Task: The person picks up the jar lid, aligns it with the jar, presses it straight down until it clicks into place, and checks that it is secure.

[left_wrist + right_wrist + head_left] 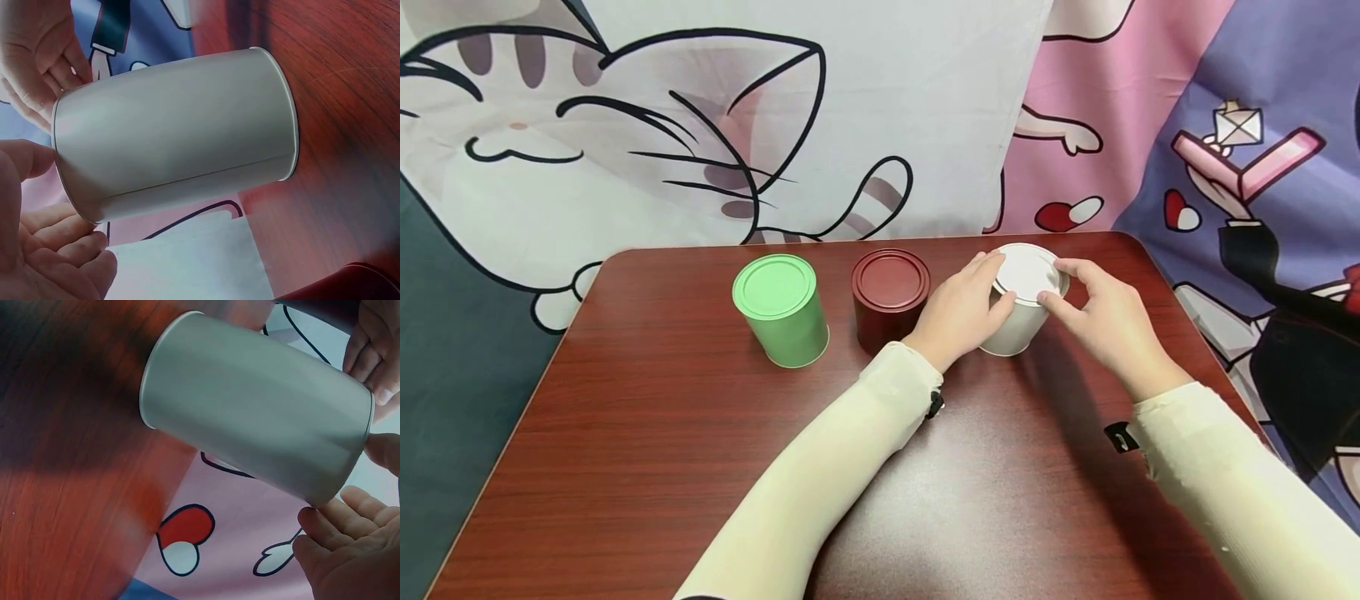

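place: a home-like room or casual recording corner
backdrop: cartoon cat cloth [625,125] and pink-purple cartoon cloth [1187,100] hung just beyond the hands
surface: small dark wood-grain table [647,433] with rounded corners, under both hands
signs: no tools or machines about, just playful fabric

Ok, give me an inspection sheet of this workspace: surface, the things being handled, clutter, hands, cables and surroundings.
Surface: dark red wood-grain table with rounded corners.
Things in hand: white tin with its lid on, standing upright near the table's far right.
Clutter: green tin and dark red tin, both lidded, standing left of the white one.
Hands: left hand holds the white tin's left side, fingers at the lid rim; right hand grips the rim from the right. Both arms in cream sleeves.
Cables: nothing seen.
Surroundings: cartoon cat cloth behind, and a pink and purple cartoon cloth to the right.
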